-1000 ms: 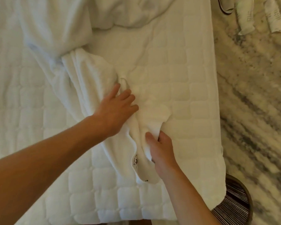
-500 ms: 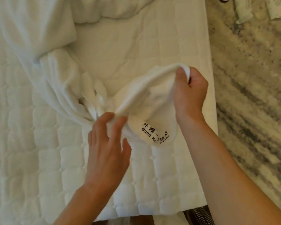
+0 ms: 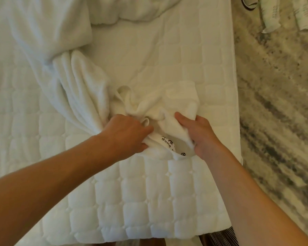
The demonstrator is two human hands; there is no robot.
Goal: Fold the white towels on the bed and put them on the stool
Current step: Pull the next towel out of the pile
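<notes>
**Both hands grip a crumpled white towel near the bed's right edge**

The bed (image 3: 149,201), covered in white quilted squares, fills most of the view. A grey-veined marble floor (image 3: 277,107) runs down its right side. Loose white bedding (image 3: 43,32) is heaped at the upper left, and another white heap (image 3: 132,9) lies along the top edge.

A long bunched towel (image 3: 82,89) trails from the upper-left heap down to the hands. There it meets a smaller crumpled towel (image 3: 167,102) lying on the bed, close to the right edge. Whether the two are one piece of cloth cannot be told.

The left hand (image 3: 126,134) has its fingers curled into the gathered cloth, gripping it where the two towels meet. The right hand (image 3: 199,134) pinches the small towel's edge, thumb on top and fingers hidden beneath.

A sliver of the stool (image 3: 219,237), dark and striped, shows at the bottom edge, below the bed's corner. A pair of white slippers (image 3: 270,16) lies on the floor at the top right. Black printed lettering (image 3: 167,142) shows on the towel between the hands.
</notes>
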